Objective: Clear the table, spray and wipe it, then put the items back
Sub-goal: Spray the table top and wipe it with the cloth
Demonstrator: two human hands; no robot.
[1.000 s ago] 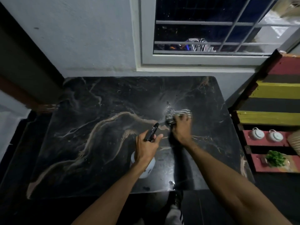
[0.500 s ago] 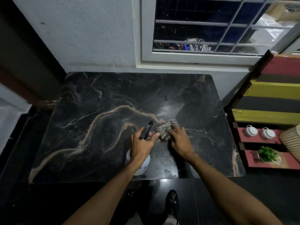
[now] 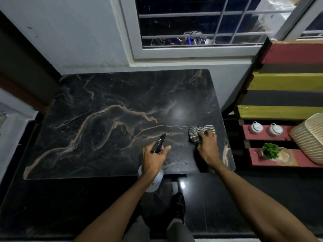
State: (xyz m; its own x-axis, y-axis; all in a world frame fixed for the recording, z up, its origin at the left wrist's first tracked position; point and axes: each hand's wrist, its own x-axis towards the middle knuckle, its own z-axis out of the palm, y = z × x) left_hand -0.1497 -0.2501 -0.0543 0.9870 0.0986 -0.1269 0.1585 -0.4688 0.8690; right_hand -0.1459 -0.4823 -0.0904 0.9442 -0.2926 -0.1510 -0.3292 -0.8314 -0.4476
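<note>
A person wipes a dark marble table [image 3: 108,109] with a cloth while holding a spray bottle.

Near the middle of the tabletop's front edge, the left hand [image 3: 153,158] is wrapped around the neck of the white spray bottle [image 3: 154,180], thumb out to the right, its black nozzle pointing away over the tabletop. Near the front right corner, the right hand [image 3: 208,148] presses a bunched striped cloth [image 3: 197,132] onto the surface, fingers [image 3: 210,133] curled over it. Right of the table, a painted shelf [image 3: 286,81] carries two white pots [image 3: 256,128].
</note>
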